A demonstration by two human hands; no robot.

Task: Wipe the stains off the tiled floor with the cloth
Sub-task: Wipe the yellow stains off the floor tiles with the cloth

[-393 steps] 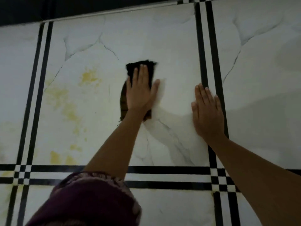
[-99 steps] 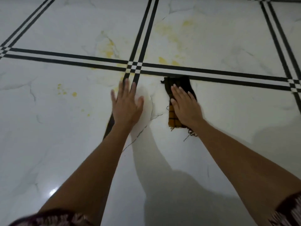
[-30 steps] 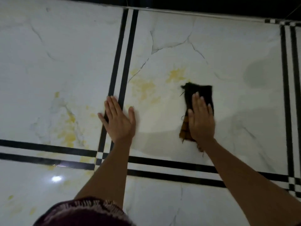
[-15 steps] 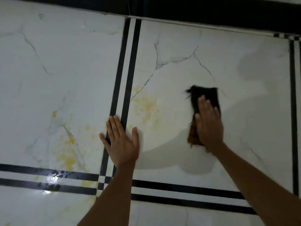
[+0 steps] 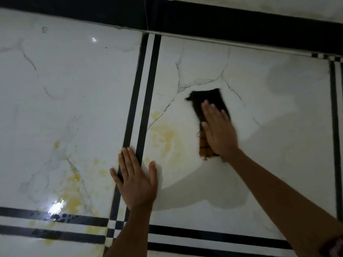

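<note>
A folded dark cloth (image 5: 207,98) with an orange checked end lies flat on the white marble-look tiled floor (image 5: 74,89). My right hand (image 5: 220,134) presses flat on top of the cloth, fingers together and pointing away from me. My left hand (image 5: 135,179) rests flat on the floor across the black double stripe, fingers apart, holding nothing. Yellow stains (image 5: 166,136) spread on the tile between my two hands. More yellow stains (image 5: 74,193) mark the tile to the left of my left hand.
Black double stripes (image 5: 146,80) run between the tiles, with another pair (image 5: 204,236) crossing near me. A black skirting band (image 5: 222,21) marks the wall's foot at the top. A damp grey patch (image 5: 213,193) lies under my right forearm.
My right hand has pushed the cloth further away from me and a little left, over the spot where a yellow stain showed a second ago. My left hand stays planted on the stripe.
</note>
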